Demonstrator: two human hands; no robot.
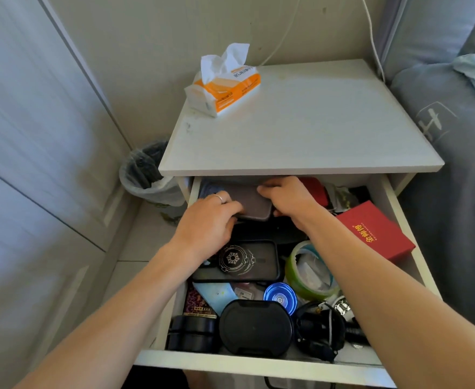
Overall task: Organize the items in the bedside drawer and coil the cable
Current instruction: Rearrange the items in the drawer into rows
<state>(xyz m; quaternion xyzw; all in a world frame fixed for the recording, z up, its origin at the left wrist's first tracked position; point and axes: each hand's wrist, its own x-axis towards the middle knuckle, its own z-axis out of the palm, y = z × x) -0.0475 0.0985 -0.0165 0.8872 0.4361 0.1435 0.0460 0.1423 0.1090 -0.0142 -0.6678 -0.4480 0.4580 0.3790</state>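
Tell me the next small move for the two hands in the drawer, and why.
Probably lift the grey case out toward the front. Both the left hand and right hand already grip its ends, and it sits half under the tabletop among clutter.

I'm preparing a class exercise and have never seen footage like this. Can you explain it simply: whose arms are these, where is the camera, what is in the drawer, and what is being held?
There is no machine here. A person wears a wide-angle camera on the head, looking forward and down, so you see their own two arms reaching in from the bottom edge.

The drawer of a white bedside table is pulled open. Both hands grip a flat grey-brown case at the back: the left hand, with a ring, at its near left edge, the right hand at its right end.

Nearer the front lie a dark phone case with a round emblem, a green tape roll, a red box, a blue round disc and a black oval case. A black cable lies tangled at the front right.

On top stands a tissue pack.
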